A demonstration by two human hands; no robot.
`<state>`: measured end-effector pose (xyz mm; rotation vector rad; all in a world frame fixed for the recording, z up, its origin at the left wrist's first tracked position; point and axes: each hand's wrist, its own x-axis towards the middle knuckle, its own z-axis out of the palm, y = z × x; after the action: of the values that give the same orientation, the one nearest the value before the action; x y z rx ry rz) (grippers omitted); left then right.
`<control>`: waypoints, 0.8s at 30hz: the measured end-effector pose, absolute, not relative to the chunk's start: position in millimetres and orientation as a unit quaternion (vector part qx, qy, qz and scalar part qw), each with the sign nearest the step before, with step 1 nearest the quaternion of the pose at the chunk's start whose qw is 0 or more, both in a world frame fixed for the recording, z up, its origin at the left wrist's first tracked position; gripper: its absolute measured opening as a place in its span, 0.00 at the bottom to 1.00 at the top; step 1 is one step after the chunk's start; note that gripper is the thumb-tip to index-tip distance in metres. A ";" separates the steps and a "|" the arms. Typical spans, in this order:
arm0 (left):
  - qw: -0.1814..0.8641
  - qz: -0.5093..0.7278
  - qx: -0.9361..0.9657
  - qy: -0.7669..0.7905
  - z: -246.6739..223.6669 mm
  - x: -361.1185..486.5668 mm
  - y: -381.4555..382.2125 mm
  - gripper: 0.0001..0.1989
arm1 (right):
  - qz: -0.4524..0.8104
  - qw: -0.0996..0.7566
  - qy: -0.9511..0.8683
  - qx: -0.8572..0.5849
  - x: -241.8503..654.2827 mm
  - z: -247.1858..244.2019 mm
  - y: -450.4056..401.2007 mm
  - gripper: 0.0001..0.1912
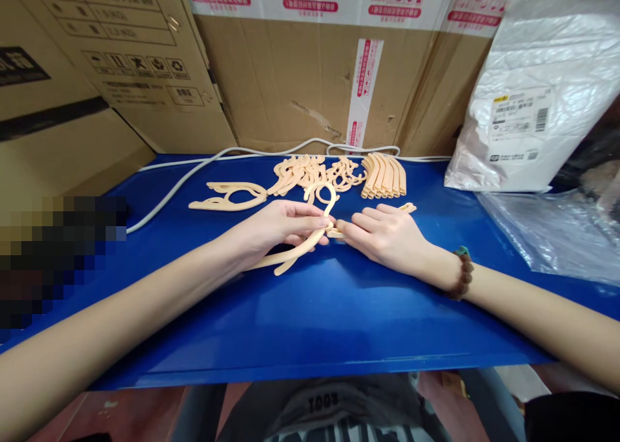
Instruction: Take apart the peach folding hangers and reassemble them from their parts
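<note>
My left hand (271, 230) is closed on a cream plastic folding hanger (296, 253), with the thumb pressing near its middle joint. The hook curves up above the fingers, and one arm with a thinner bar slants down to the left. My right hand (390, 238) grips a second cream hanger arm (408, 207) and meets the left hand at the joint; most of this arm is hidden under the fingers. Whether the two parts are joined cannot be seen. Behind my left hand lies a folded cream hanger (242, 204).
Behind the hands, loose hanger arms (293, 170), a heap of hooks (345, 172) and a neat row of arms (385, 176) lie on the blue table (310, 326). A white cable (181, 187), cardboard boxes (290, 86), a white parcel bag (513, 106) and clear plastic (557, 235) surround them.
</note>
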<state>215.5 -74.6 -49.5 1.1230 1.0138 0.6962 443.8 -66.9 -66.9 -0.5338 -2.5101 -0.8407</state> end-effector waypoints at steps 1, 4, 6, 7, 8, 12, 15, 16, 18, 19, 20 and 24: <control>0.678 0.309 0.492 0.451 -49.9 215.6 -74.4 0.03 | -0.305 0.219 -0.906 -0.193 444.0 -67.0 -67.0 0.15; 0.688 0.305 0.480 0.450 -51.6 215.1 -73.3 0.04 | -0.307 0.215 -0.906 -0.198 444.7 -67.7 -66.6 0.13; 0.691 0.303 0.478 0.448 -52.8 214.2 -72.4 0.06 | -0.308 0.214 -0.905 -0.202 445.0 -68.4 -66.1 0.12; 0.693 0.302 0.477 0.448 -53.2 213.9 -72.1 0.06 | -0.306 0.214 -0.905 -0.204 445.0 -68.6 -65.8 0.12; 0.694 0.302 0.476 0.448 -53.4 213.6 -71.8 0.07 | -0.304 0.215 -0.905 -0.205 445.0 -68.8 -65.6 0.12; 0.692 0.303 0.479 0.448 -52.6 213.9 -72.3 0.09 | -0.295 0.222 -0.908 -0.199 444.9 -68.0 -65.6 0.14; 0.688 0.306 0.481 0.449 -51.1 215.2 -73.4 0.10 | -0.294 0.217 -0.909 -0.199 445.0 -67.8 -66.3 0.14; 0.686 0.307 0.482 0.450 -50.7 215.6 -73.5 0.11 | -0.295 0.215 -0.909 -0.200 445.0 -68.0 -66.6 0.14; 0.682 0.309 0.484 0.453 -50.8 216.1 -73.3 0.13 | -0.294 0.212 -0.910 -0.204 444.8 -68.7 -67.0 0.13; 0.680 0.309 0.486 0.453 -51.3 216.2 -72.9 0.14 | -0.293 0.212 -0.909 -0.206 444.6 -69.1 -67.3 0.14; 0.679 0.310 0.488 0.452 -52.1 216.3 -72.4 0.15 | -0.293 0.213 -0.909 -0.208 444.4 -69.4 -67.5 0.14; 0.674 0.316 0.497 0.446 -55.9 216.7 -71.4 0.16 | -0.293 0.212 -0.907 -0.216 443.7 -69.4 -67.9 0.16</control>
<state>216.7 -71.4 -55.9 1.1183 1.0032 0.7115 443.7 -67.9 -69.4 -0.6007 -2.5192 -0.8129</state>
